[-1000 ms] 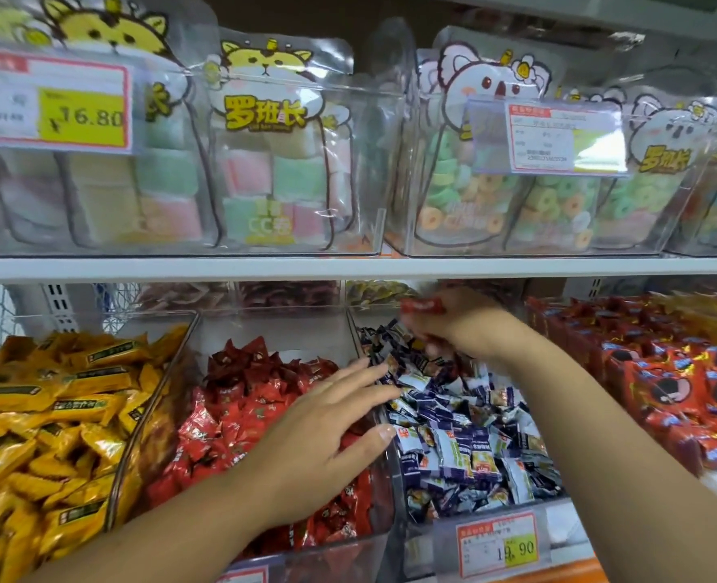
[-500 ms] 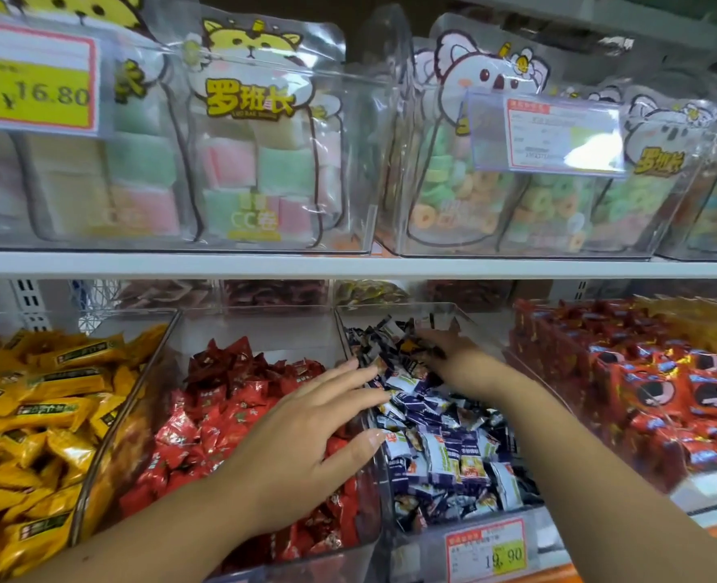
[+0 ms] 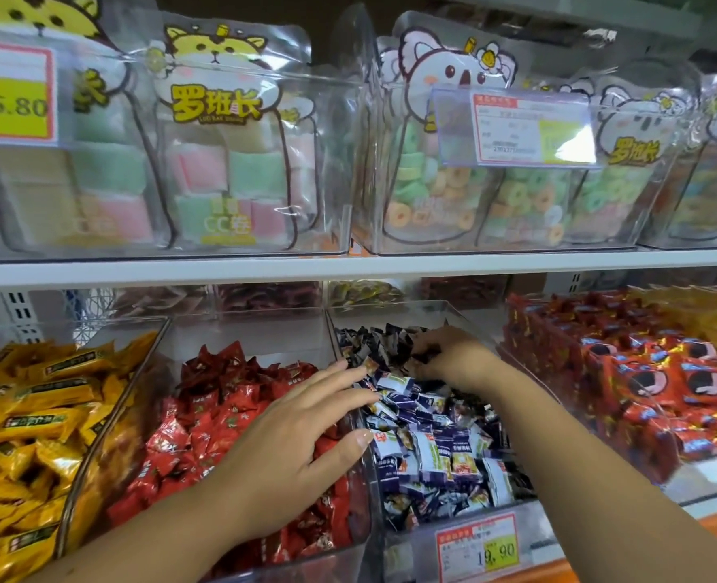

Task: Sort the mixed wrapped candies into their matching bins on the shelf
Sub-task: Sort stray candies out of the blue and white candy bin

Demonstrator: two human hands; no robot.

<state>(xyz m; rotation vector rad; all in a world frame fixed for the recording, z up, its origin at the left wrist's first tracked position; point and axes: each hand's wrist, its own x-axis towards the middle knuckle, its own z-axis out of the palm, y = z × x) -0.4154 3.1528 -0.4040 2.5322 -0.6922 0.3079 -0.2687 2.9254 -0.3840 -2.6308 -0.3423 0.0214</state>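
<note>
- Down from under the shelf edge a second ago, the right hand [image 3: 449, 355] now sits low at the back of the blue-and-white candies [image 3: 432, 443]; the red sweet it held up then is out of sight.
- White upper shelf [image 3: 348, 267] spans the whole view, leaving only a low gap above the bins for both arms.
- Clear bins stand side by side below it. From left to right they hold yellow candies [image 3: 32, 414], cut by the frame edge, then red candies [image 3: 222, 410], the blue-and-white pile, and red-orange packets [image 3: 663, 385].
- Cartoon pouches [image 3: 222, 162] on the upper shelf are blurred by glare on their clear boxes.
- Left hand [image 3: 297, 448] lies flat and relaxed over the red candies, gripping nothing, its straight fingers crossing the clear divider [image 3: 332, 330] into the blue-and-white bin.
- Right fingers curl down into the wrappers with their tips buried, so whether they pinch a candy cannot be told.
- Price tag [image 3: 476, 549] on the blue-and-white bin reads 19.90; its small print is illegible.
</note>
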